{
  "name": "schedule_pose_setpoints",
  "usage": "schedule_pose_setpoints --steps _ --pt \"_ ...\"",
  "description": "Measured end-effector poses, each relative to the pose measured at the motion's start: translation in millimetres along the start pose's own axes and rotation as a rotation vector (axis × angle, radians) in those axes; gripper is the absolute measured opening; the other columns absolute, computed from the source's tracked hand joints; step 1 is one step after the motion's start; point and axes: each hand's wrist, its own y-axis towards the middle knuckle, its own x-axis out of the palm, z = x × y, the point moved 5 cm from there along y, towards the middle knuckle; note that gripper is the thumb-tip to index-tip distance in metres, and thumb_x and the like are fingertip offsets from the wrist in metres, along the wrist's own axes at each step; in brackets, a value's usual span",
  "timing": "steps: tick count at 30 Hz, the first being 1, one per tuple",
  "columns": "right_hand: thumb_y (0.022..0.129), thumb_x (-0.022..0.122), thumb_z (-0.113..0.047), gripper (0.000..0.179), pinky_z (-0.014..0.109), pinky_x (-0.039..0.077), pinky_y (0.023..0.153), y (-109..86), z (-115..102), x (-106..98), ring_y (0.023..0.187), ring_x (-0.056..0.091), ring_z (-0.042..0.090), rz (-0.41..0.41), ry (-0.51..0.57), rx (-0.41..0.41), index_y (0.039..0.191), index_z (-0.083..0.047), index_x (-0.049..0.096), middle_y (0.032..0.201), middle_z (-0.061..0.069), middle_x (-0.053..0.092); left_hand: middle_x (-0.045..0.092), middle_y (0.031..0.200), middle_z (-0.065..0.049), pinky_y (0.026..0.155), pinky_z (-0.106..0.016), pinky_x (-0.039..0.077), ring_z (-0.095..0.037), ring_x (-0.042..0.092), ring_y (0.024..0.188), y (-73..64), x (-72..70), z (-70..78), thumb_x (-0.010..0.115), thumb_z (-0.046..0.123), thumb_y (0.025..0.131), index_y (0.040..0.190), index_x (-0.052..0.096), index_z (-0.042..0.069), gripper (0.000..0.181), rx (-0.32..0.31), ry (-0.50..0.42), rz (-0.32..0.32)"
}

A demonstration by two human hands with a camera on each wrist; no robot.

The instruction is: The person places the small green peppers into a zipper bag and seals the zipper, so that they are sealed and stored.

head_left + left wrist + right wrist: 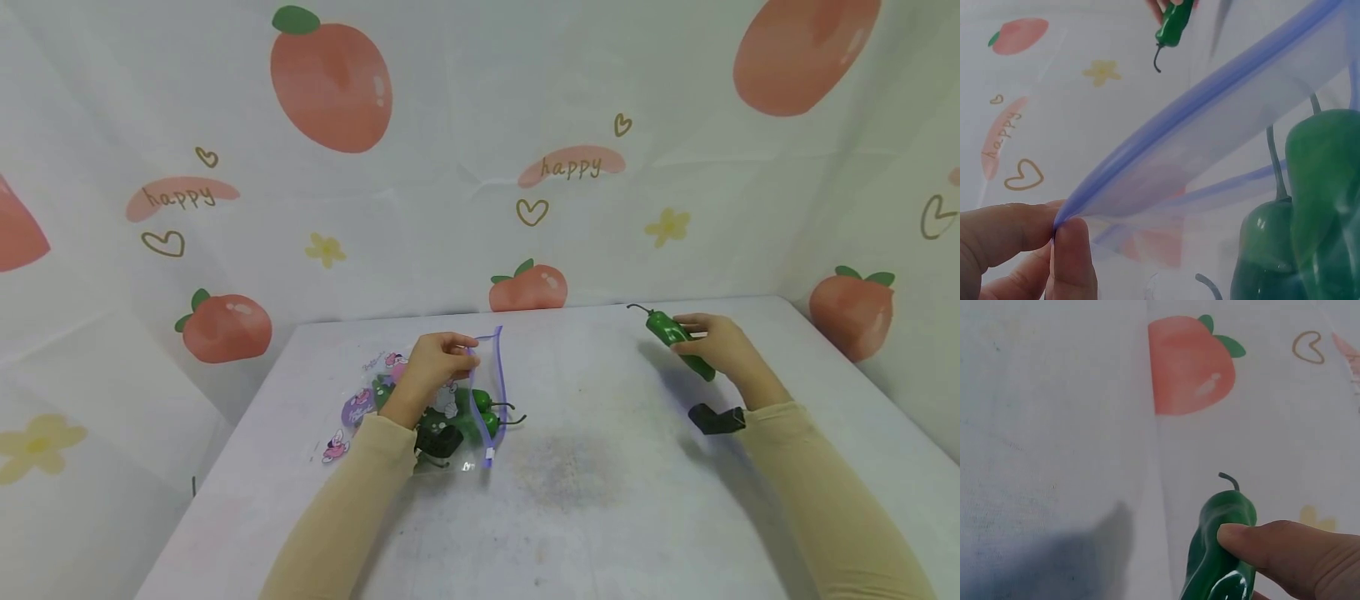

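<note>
My left hand [437, 369] pinches the purple-edged mouth of a clear zip bag [1210, 106] between thumb and fingers, and the mouth gapes. Inside the bag lie several green peppers [1322, 187], two of them with stems poking past the opening in the head view. Over at the right of the table, my right hand [716, 342] grips another green pepper [678, 340] by its body, held above the surface with its stem toward the back left. In the right wrist view the thumb [1272, 547] presses on that pepper's side.
Both arms reach over a white table [600, 542] with a dark smudge near its middle. A white cloth [450, 225] printed with peaches, hearts and flowers hangs behind it and at the sides. Dark wrist cameras [716, 419] sit below the hands.
</note>
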Motion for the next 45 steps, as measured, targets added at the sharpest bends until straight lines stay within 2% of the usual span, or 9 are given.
schedule_pose_setpoints --steps 2,9,14,18,22,31,34,40,45 --pt "0.092 0.064 -0.020 0.067 0.049 0.051 0.090 -1.5 -3 1 0.122 0.046 0.049 -0.004 0.010 -0.004 0.147 0.004 0.033 0.147 0.033 0.032 0.056 0.083 -0.004 0.080 -0.035 0.059 -0.024 0.064 0.082 -0.2 -0.7 0.6 0.070 0.000 0.085 0.114 0.067 -0.003 0.029 0.002 0.005 -0.003" --pt "0.092 0.065 -0.019 0.066 0.039 0.054 0.084 -4.2 -13 4 0.124 0.046 0.050 -0.004 0.019 -0.036 0.146 0.003 0.035 0.146 0.033 0.035 0.058 0.083 -0.004 0.076 -0.030 0.059 -0.020 0.065 0.077 -3.1 -1.4 3.1 0.071 0.002 0.085 0.111 0.069 -0.002 0.027 0.025 0.021 0.011" --pt "0.092 0.065 -0.020 0.066 0.046 0.053 0.088 -5.9 -22 7 0.126 0.044 0.051 -0.015 0.025 -0.057 0.146 0.003 0.035 0.145 0.033 0.035 0.059 0.084 -0.005 0.069 -0.025 0.057 -0.024 0.068 0.080 -4.5 -0.9 3.5 0.072 0.003 0.084 0.111 0.070 0.000 0.027 0.025 0.042 0.025" --pt "0.092 0.065 -0.019 0.065 0.050 0.052 0.091 -8.1 -28 11 0.126 0.044 0.051 -0.023 0.024 -0.069 0.146 0.003 0.036 0.145 0.033 0.036 0.058 0.083 -0.004 0.073 -0.029 0.059 -0.016 0.065 0.074 -5.3 0.0 3.8 0.072 0.002 0.084 0.110 0.069 0.000 0.027 0.025 0.040 0.022" --pt "0.092 0.065 -0.019 0.064 0.053 0.050 0.092 -10.5 -33 14 0.126 0.044 0.052 -0.022 0.022 -0.083 0.145 0.003 0.037 0.144 0.033 0.037 0.058 0.082 -0.004 0.072 -0.028 0.058 -0.016 0.066 0.074 -5.2 0.0 3.4 0.072 0.003 0.085 0.111 0.069 0.000 0.026 0.028 0.045 0.020" --pt "0.090 0.067 -0.018 0.060 0.050 0.054 0.088 -18.2 -54 21 0.123 0.049 0.050 -0.009 0.022 -0.149 0.143 0.000 0.043 0.140 0.032 0.044 0.058 0.081 -0.003 0.073 -0.028 0.058 -0.012 0.064 0.069 -4.9 1.2 4.4 0.071 0.002 0.085 0.110 0.069 0.000 0.026 0.035 0.043 0.015" --pt "0.090 0.067 -0.017 0.059 0.050 0.054 0.086 -20.3 -61 25 0.123 0.049 0.050 -0.007 0.017 -0.160 0.142 -0.001 0.044 0.139 0.031 0.046 0.057 0.080 -0.003 0.072 -0.028 0.058 -0.014 0.065 0.071 -4.9 0.8 4.1 0.071 0.003 0.085 0.110 0.070 0.000 0.026 0.034 0.046 0.016" --pt "0.090 0.067 -0.017 0.058 0.047 0.055 0.084 -23.5 -71 33 0.123 0.050 0.048 -0.011 0.014 -0.161 0.142 -0.004 0.045 0.137 0.029 0.048 0.059 0.081 -0.002 0.072 -0.028 0.058 -0.031 0.070 0.087 -6.1 1.5 4.3 0.073 0.005 0.084 0.110 0.070 0.002 0.026 0.022 0.053 0.023" --pt "0.089 0.068 -0.016 0.057 0.048 0.056 0.083 -26.2 -79 39 0.121 0.051 0.047 -0.002 0.001 -0.193 0.141 -0.005 0.048 0.135 0.028 0.051 0.059 0.083 -0.004 0.075 -0.029 0.058 -0.034 0.069 0.091 -5.1 1.1 2.3 0.073 0.006 0.085 0.110 0.070 0.003 0.026 0.012 0.058 0.025"
